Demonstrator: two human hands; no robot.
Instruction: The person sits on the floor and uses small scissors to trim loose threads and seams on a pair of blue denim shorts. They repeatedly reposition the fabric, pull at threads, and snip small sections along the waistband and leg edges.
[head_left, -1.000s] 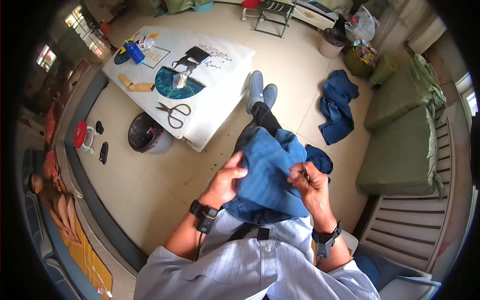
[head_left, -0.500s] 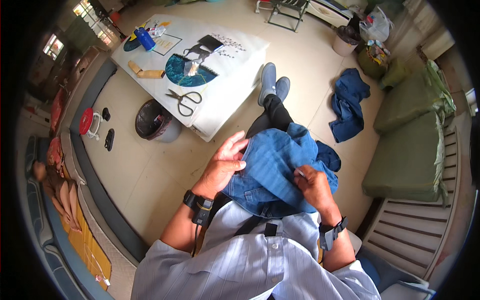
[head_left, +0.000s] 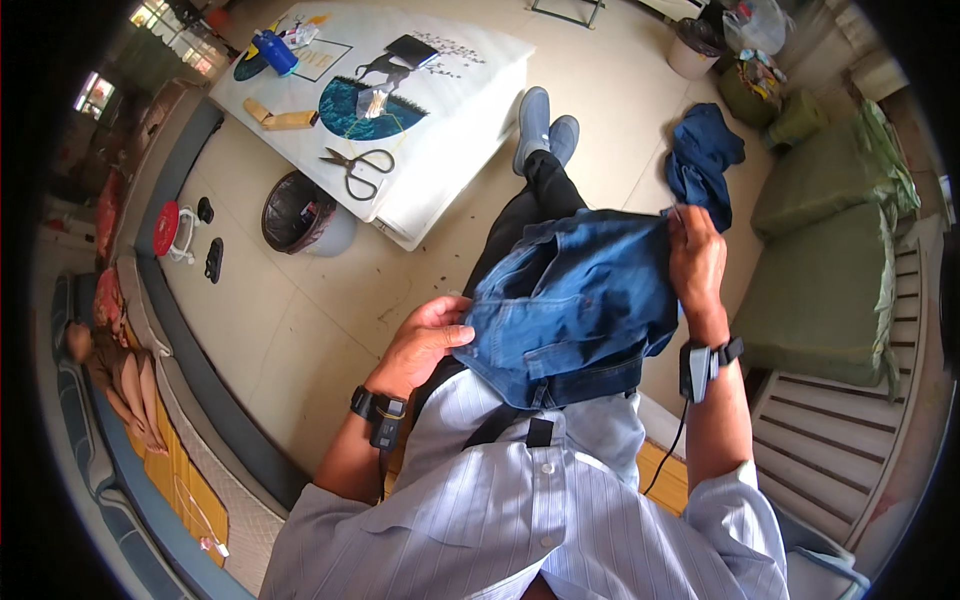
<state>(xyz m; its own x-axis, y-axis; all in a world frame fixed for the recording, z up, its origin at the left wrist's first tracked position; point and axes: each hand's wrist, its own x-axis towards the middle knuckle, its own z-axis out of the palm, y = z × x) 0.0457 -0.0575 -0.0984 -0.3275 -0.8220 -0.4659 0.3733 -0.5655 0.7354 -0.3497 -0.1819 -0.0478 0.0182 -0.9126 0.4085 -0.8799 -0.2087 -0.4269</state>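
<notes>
A pair of blue jeans (head_left: pixel 580 310) lies spread over my lap, its waistband and belt loops toward my body and its leg part bunched into a hollow at the far left. My right hand (head_left: pixel 697 262) pinches the far right corner and holds the cloth taut and raised. At the left edge, my left hand (head_left: pixel 418 345) has its thumb on top and its fingers partly tucked behind the denim. More blue denim (head_left: pixel 700 165) lies crumpled on the floor, ahead and to the right.
Ahead on the left stands a table with a patterned cover (head_left: pixel 455 120), bearing scissors (head_left: pixel 360 172), a blue bottle (head_left: pixel 275 52) and a dark flat object (head_left: pixel 412 50). A lined bin (head_left: pixel 305 215) stands beside it. Green cushions (head_left: pixel 815 285) sit on the right; another person (head_left: pixel 130 390) is at far left.
My right hand has moved outward and away from me, pulling the jeans open to the right. The left hand has shifted slightly nearer my body and left, still at the cloth's edge.
</notes>
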